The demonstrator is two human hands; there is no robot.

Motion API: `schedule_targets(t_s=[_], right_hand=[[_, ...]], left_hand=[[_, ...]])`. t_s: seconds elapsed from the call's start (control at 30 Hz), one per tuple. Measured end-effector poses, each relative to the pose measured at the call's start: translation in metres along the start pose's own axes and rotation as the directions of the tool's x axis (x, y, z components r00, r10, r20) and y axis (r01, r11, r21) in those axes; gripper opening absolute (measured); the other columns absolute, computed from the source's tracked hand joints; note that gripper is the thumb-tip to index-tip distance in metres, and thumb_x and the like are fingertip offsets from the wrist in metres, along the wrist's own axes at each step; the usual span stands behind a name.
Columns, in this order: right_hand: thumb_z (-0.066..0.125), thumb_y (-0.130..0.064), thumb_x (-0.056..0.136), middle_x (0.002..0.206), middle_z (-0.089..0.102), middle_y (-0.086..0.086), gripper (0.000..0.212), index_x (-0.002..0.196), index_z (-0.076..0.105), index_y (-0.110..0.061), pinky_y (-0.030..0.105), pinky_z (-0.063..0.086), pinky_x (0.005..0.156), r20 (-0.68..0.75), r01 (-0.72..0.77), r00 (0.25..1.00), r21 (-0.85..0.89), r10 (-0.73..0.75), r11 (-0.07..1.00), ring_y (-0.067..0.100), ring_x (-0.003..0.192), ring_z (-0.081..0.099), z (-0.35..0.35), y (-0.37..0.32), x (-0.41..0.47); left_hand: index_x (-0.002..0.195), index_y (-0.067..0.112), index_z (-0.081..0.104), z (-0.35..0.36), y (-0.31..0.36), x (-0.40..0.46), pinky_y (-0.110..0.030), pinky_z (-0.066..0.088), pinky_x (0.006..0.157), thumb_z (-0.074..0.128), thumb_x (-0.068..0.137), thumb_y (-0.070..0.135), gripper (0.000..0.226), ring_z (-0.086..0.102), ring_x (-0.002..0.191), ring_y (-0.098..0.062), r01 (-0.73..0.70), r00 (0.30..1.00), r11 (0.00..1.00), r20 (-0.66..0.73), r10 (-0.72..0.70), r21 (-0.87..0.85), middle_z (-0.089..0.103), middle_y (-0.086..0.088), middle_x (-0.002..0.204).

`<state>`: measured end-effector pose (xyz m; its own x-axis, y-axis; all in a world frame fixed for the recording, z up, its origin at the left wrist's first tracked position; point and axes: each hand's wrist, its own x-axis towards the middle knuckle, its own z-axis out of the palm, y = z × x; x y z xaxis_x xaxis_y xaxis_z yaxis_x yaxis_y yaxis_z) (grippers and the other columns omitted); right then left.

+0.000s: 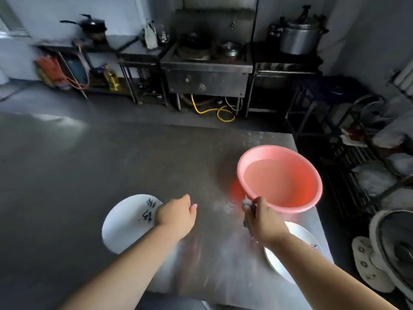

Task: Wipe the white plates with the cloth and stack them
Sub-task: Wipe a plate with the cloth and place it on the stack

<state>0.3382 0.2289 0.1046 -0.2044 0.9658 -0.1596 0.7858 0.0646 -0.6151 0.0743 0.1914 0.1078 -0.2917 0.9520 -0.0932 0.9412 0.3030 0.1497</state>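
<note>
A person stands at a steel bench (89, 166) with both bare forearms stretched out over it. The left hand (176, 217) hangs above the bench top with its fingers loosely curled and nothing in its grasp; its wrist overlaps the right edge of a white plate (125, 224) that lies flat on the bench. That plate carries dark handwritten characters near its far rim.

The right hand (262, 222) is closed around a bunched cloth (247, 203), pale at the top where it sticks out above the thumb and darker where it trails down under the palm. The hand sits just at the near rim of a pink basin (290, 206), which holds water and stands towards the right edge of the bench. Whether the knuckles touch the rim cannot be told.

A second white plate (299, 234) lies near the right front corner of the bench, largely hidden under the right forearm, with a bit of dark writing showing beside the arm. The two plates are well apart, one on each side of the person, not stacked.

Beyond the bench stands a steel stove unit (206, 70) with a yellow hose (214, 111) looped on the floor beneath it, and a large metal pot (299, 39) to its right.
</note>
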Motion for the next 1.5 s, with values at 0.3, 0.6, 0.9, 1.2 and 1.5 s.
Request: schedule_targets(t_s=[0.3,0.6,0.9,1.2,1.5], right_hand=[[0.033,-0.056,0.107,0.085,0.075,0.004,0.04,0.1,0.053,-0.021,0.042,0.059,0.073,0.132,0.095,0.989,-0.177,-0.072,0.98,0.034,0.074,0.071,0.097,-0.129,0.023],[0.032,-0.049,0.105,0.073,0.054,-0.006,0.021,0.097,0.04,-0.031,0.035,0.044,0.059,0.1,0.064,0.995,-0.365,-0.029,0.929,0.03,0.069,0.056,0.169,-0.171,0.018],[0.049,-0.039,0.101,0.076,0.071,-0.001,0.019,0.092,0.052,-0.023,0.035,0.055,0.05,0.094,-0.123,0.986,-0.115,0.134,0.986,0.026,0.059,0.067,0.17,-0.175,0.014],[0.046,-0.044,0.105,0.052,0.067,0.005,0.023,0.083,0.045,-0.035,0.027,0.045,0.036,-0.026,-0.056,0.998,0.247,0.064,0.967,0.024,0.037,0.06,0.117,-0.171,-0.021],[0.046,-0.047,0.105,0.083,0.06,-0.009,0.028,0.088,0.055,-0.027,0.036,0.037,0.067,-0.53,0.207,0.819,-0.085,-0.22,0.975,0.02,0.077,0.056,0.009,-0.182,-0.027]], left_hand=[[0.116,0.028,0.06,-0.017,-0.176,-0.007,-0.034,0.05,0.076,0.044,0.104,0.047,0.028,0.07,0.101,-0.029,0.234,0.972,0.971,-0.012,-0.235,-0.038,0.073,0.0,0.109],[0.088,0.023,0.04,-0.001,-0.236,-0.021,-0.034,0.038,0.062,0.039,0.106,0.048,0.031,0.062,0.08,-0.033,0.185,0.982,0.978,0.065,-0.179,-0.101,0.07,-0.004,0.09],[0.077,0.019,0.033,-0.011,-0.233,-0.02,-0.036,0.032,0.056,0.045,0.104,0.036,0.035,0.041,0.063,-0.026,0.152,0.988,0.907,0.092,-0.126,-0.393,0.047,0.002,0.07],[0.117,0.02,0.051,-0.039,-0.193,-0.031,-0.044,0.065,0.067,0.046,0.103,0.0,0.025,0.066,0.105,-0.036,0.343,0.939,0.065,0.343,-0.012,-0.937,0.059,-0.013,0.127],[0.12,0.023,0.067,-0.076,-0.119,-0.046,-0.061,0.061,0.077,0.065,0.087,0.012,0.036,0.072,0.105,-0.04,0.381,0.918,-0.299,0.32,0.232,-0.875,0.071,-0.013,0.12]])
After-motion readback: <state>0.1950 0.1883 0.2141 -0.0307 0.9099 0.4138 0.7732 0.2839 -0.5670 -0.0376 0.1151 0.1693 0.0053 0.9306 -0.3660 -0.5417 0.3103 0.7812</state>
